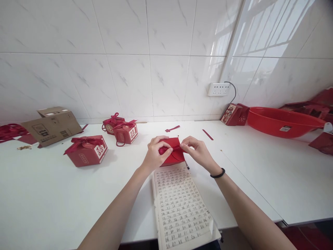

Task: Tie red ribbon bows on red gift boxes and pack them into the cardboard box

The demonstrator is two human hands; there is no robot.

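A small red gift box (174, 155) sits on the white counter (52, 194) straight ahead of me. My left hand (155, 154) is closed, pinching a dark red ribbon (166, 150) on top of the box. My right hand (196, 152) is also closed, pinching the same ribbon from the right side. Both hands rest on the box top. A black band circles my right wrist (218, 173).
A handwritten sheet (179, 208) lies in front of the box. Three finished red boxes with bows (87, 150) (126, 132) (111, 123) stand to the left, beside a flattened cardboard box (52, 126). A red basin (282, 121) and red packages (234, 114) sit at the right. Ribbon scraps (172, 128) lie behind.
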